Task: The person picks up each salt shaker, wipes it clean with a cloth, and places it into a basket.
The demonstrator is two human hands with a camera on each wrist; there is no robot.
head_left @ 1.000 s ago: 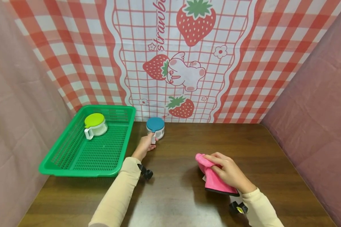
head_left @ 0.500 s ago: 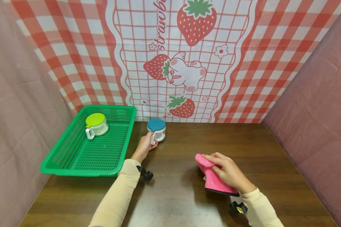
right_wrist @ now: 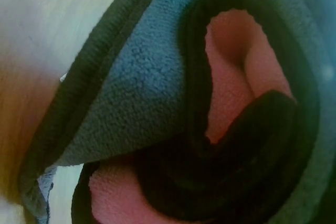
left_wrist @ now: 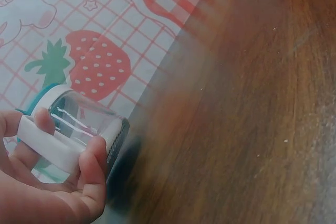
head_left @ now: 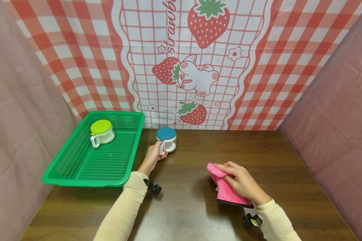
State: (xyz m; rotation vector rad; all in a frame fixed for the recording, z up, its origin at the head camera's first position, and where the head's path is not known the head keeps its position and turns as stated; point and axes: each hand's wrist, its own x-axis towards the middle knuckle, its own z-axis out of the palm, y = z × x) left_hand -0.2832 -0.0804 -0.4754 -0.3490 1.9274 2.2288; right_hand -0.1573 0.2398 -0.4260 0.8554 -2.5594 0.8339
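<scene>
Head: L hand (head_left: pixel 154 154) fwd, gripping jar (head_left: pixel 169 140); R hand (head_left: pixel 242 180) clutching cloth (head_left: pixel 230 195)

Upright blue-lidded jar (head_left: pixel 167 138) is left of pink cloth (head_left: pixel 229 192)

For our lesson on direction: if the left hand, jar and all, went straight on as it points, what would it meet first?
Probably the strawberry-print backdrop: beyond the left hand and its blue-lidded jar, only a tabletop strip shows; depth is unclear.

Head view bright; pale glare on tabletop (head_left: pixel 175 217); soft shadow beside pink cloth (head_left: pixel 231 194); wrist views dimmer, hazy.
</scene>
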